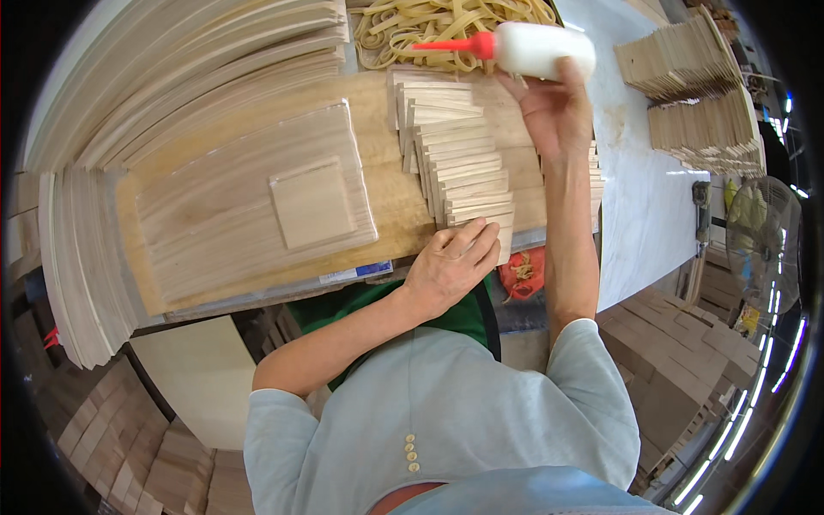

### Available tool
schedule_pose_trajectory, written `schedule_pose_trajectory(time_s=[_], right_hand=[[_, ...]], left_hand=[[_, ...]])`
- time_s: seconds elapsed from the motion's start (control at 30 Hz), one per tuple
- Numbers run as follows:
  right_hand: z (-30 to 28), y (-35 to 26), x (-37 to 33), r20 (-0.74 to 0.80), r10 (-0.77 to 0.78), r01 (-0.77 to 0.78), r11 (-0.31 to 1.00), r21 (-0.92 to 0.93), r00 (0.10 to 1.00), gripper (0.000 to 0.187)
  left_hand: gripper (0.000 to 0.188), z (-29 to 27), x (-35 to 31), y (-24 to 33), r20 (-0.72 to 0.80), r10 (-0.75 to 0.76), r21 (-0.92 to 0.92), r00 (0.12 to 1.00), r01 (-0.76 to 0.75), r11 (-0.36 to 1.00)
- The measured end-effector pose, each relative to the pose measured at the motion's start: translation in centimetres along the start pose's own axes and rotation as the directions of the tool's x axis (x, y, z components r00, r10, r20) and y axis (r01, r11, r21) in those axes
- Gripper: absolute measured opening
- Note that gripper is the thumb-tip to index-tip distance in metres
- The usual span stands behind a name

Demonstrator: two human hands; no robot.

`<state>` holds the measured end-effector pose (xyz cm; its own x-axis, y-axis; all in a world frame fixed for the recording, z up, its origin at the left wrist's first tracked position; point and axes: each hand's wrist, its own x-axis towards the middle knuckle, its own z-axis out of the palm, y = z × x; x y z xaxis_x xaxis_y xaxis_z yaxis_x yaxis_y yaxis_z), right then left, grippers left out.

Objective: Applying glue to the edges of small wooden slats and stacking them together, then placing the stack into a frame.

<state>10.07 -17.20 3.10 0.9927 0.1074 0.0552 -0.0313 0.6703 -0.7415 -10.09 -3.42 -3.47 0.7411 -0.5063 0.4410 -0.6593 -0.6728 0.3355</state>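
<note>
My right hand (558, 107) is closed around a white squeeze bottle (541, 51) with a red nozzle. The bottle lies sideways in the air near the far side of the bench, its tip pointing left. My left hand (455, 262) rests on the near end of a fanned row of thin wooden strips (463, 163), its fingers curled over the last pieces. To the left lies a flat wooden panel (215, 206) with a white line along its far and right edges, which looks like glue. A small square wooden piece (311, 202) sits on that panel.
Tall stacks of thin boards (206, 60) line the far left. Behind the strips is a heap of yellowish bands (429, 30). More stacked wooden pieces (687, 86) stand at the far right, near a fan (762, 232). A red bag (524, 275) hangs by the bench's front edge.
</note>
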Motion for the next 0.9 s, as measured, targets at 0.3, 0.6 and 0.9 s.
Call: schedule_pose_trajectory(time_s=[0.3,0.6,0.9], right_hand=[[-1.4,-0.4,-0.4,-0.037,0.047,-0.047,0.999,0.003,0.998,0.055],[-2.6,-2.7,-2.9,-0.072,-0.003,0.009,0.997,0.080,0.997,0.047],[-2.1,-4.5,-2.1,0.055,-0.094,0.103,0.973,-0.205,0.994,0.039]], left_hand=[[0.035,-0.8,1.2,0.1,0.050,-0.023,-0.059,0.998,0.026,0.998],[0.056,-2.8,4.2,-1.1,0.144,-0.132,-0.031,0.981,0.138,0.990],[0.106,-3.0,5.6,-5.5,0.304,-0.218,0.033,0.928,0.218,0.975]])
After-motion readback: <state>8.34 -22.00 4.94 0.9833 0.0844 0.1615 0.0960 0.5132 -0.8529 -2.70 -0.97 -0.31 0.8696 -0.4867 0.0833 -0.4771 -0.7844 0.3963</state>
